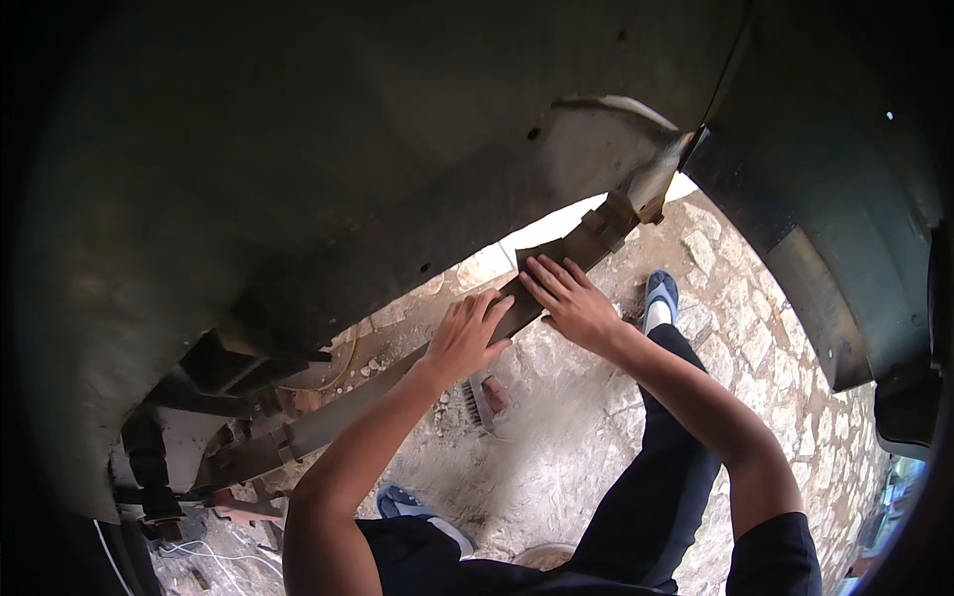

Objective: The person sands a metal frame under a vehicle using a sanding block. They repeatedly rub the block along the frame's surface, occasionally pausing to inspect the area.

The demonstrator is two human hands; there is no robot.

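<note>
A long rusty leaf spring (338,417) runs from lower left to upper right under a vehicle's dark wheel arch (298,149). My left hand (465,336) curls over its top edge near the middle, fingers wrapped on the metal. Just beyond it my right hand (568,300) lies flat on the spring with fingers spread, pointing up-left. Its upper end meets a rusty bracket (618,214) on the body. The lower end sits in clamps (283,445) by the axle parts.
A wire brush (485,399) lies on the stone-paved ground (765,328) below my left hand. My blue shoes (660,296) (399,502) and dark trousers fill the lower middle. What looks like another person's hand (241,514) and a white cable (204,552) are at lower left.
</note>
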